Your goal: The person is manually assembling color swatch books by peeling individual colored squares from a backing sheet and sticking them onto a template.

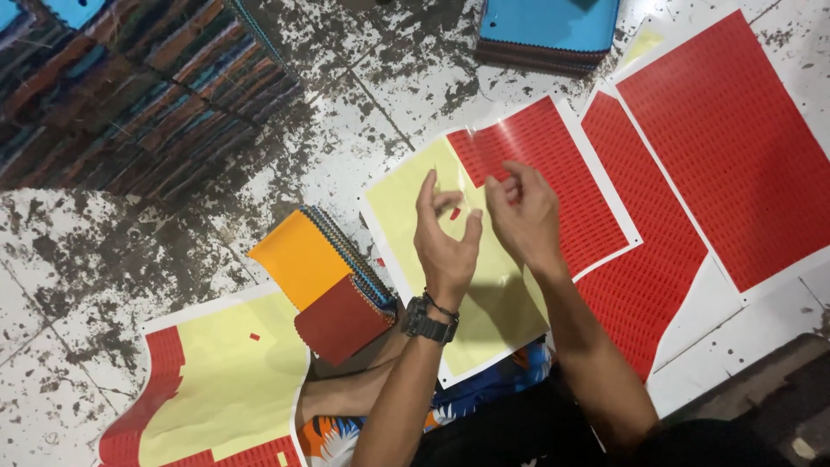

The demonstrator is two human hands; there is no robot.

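1. I look down at my two hands in the middle of the frame, raised over a sticker sheet [484, 259] that lies on the spotted floor [104, 259]; no tabletop is in use.
2. My left hand [445, 238], the one with the dark wristwatch [428, 318], has a narrow grip: thumb and forefinger curl toward a small red sticker [455, 213] that sits between the fingertips of both hands.
3. My right hand [523, 216] is closed down to a fine pinch at its fingertips, close to the same sticker. Whether it or the left hand truly carries the piece, I cannot tell.
4. The sheet below is bare yellow backing on its left part and rows of red stickers on its upper right, so the peeled edge runs right under my fingers.
5. To do this well, I judge that I should lift by one corner, keep the sticky face off my fingertips, and hold the piece flat so it does not fold on itself.
6. A stack of fabric swatches [333, 281], orange and dark red on top, lies just left of the sheet, near my left forearm.
7. Another mostly peeled sheet [216, 380] fills the lower left; full red sheets [735, 147] lie at the upper right, and a blue-topped stack [549, 30] sits at the top edge.
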